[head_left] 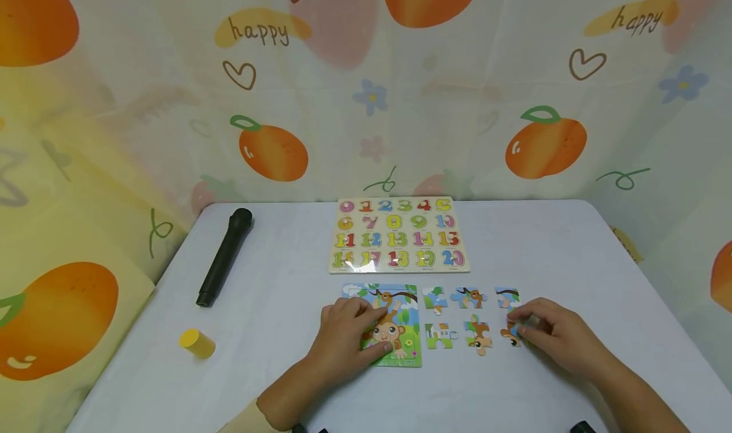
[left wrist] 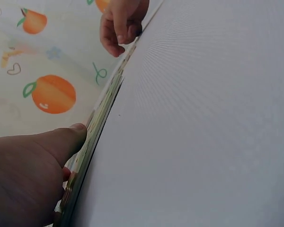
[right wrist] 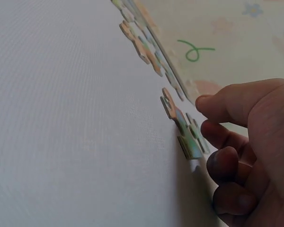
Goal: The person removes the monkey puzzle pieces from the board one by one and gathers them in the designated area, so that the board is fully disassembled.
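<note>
My left hand (head_left: pixel 349 331) rests on a puzzle board (head_left: pixel 408 350) with a picture of a monkey in a meadow. In the left wrist view its thumb (left wrist: pixel 71 139) lies along the board's edge. Right of the board, several loose jigsaw pieces lie in two rows, among them a brown-and-green piece (head_left: pixel 479 334) and a house piece (head_left: pixel 439 336). My right hand (head_left: pixel 557 334) is at the rightmost pieces, fingers loosely bent over part of a piece with a brown head (head_left: pixel 511 337). In the right wrist view, thumb and forefinger stand apart beside the pieces (right wrist: pixel 189 146), pinching nothing visible.
Behind the puzzle lies a wooden number board (head_left: pixel 399 236) with coloured numerals. At the left are a black microphone-shaped stick (head_left: pixel 225 258) and a yellow cylinder (head_left: pixel 197 343). A white cloth covers the table (head_left: pixel 274 331), and a fruit-print curtain (head_left: pixel 429 121) hangs behind.
</note>
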Motion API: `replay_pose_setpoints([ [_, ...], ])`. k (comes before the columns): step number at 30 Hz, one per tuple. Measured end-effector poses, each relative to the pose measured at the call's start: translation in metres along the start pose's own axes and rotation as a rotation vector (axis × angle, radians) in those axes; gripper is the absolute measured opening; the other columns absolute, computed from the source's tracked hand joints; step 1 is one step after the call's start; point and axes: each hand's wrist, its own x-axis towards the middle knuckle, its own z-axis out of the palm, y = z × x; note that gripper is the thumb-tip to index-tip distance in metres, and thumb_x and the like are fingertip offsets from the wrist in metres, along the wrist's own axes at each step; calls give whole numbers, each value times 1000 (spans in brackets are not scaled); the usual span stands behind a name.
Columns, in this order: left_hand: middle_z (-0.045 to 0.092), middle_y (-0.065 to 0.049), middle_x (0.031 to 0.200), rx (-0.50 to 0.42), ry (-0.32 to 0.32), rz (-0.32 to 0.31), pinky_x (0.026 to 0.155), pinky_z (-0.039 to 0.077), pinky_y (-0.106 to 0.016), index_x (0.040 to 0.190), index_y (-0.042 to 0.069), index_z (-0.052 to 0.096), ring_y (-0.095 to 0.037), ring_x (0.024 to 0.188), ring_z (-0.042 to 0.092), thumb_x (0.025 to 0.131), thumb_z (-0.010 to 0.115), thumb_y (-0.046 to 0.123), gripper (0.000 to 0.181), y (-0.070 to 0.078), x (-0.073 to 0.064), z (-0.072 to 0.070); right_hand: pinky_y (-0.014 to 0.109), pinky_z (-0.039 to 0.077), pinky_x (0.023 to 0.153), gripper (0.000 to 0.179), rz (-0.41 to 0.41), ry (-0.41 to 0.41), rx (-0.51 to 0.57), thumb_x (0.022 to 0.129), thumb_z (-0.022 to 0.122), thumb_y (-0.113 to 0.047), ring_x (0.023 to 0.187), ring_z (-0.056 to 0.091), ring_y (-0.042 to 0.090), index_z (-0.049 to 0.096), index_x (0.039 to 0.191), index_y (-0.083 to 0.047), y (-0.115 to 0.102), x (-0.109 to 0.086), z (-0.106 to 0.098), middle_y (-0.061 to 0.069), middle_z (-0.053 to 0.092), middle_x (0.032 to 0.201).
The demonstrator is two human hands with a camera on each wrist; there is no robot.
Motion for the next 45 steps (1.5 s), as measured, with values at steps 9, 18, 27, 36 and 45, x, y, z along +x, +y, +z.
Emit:
replay_pose_setpoints([
  [9,61,6,127,-37,-70,25,103,39,-46,143,24,70,-17,121,51,93,82,47,57,-12,-6,-16,26,48,59,19,40,-102,116,97,78,-9,63,56,9,76,111,-21,-17,13,5,-5,71,107],
  [18,59,4,135,-48,-120,-93,109,39,-53,145,29,68,-21,129,50,75,95,56,80,-48,-17,-38,26,47,58,18,-43,-216,201,98,75,-8,64,55,11,76,112,-19,-35,35,18,-2,69,104],
  [27,59,8,128,-47,-110,-58,106,37,-51,146,30,68,-18,123,50,74,92,64,84,-75,-24,-42,28,51,62,16,-149,-375,290,101,72,-9,64,57,9,76,115,-15,-63,61,51,-4,67,103],
  [36,57,11,129,-63,-86,-9,108,33,-54,144,33,70,-19,129,47,72,92,67,83,-81,-23,-37,26,49,66,20,-165,-439,233,100,73,-11,69,54,6,76,118,-17,-93,82,83,-9,67,102],
  [45,58,9,130,-67,-81,-8,107,33,-55,143,31,70,-20,129,47,68,87,77,90,-80,-24,-39,29,51,72,22,-195,-511,223,101,73,-16,75,57,10,74,123,-13,-117,104,112,-5,70,106],
])
